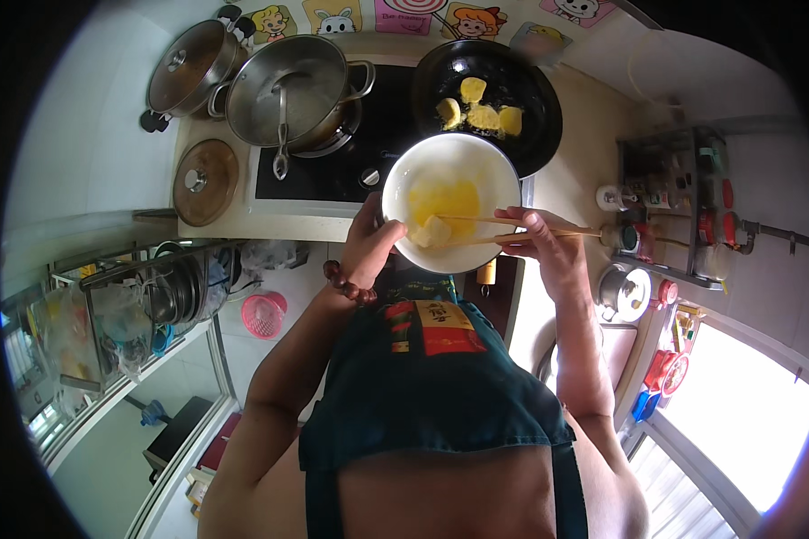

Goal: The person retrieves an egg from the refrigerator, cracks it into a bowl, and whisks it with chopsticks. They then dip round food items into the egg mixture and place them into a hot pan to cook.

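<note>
My left hand [371, 242] grips the left rim of a white bowl [411, 151], thumb over the edge. Yellow beaten egg [448, 199] pools inside it. In my right hand [546, 246] is a pair of wooden chopsticks [492, 238], their tips in the bowl around a pale chunk of food [432, 232]. Just beyond the bowl, a black wok [539, 135] holds several egg-coated yellow pieces [483, 117] in oil. The bowl overlaps the wok's near edge in this view.
A steel pot [249, 87] with a ladle [282, 128] stands on the left of the black cooktop [323, 178]. A glass lid [216, 178] and a lidded pot [195, 64] are farther left. At right is a seasoning rack [674, 266]; a dish rack [118, 276] hangs at left.
</note>
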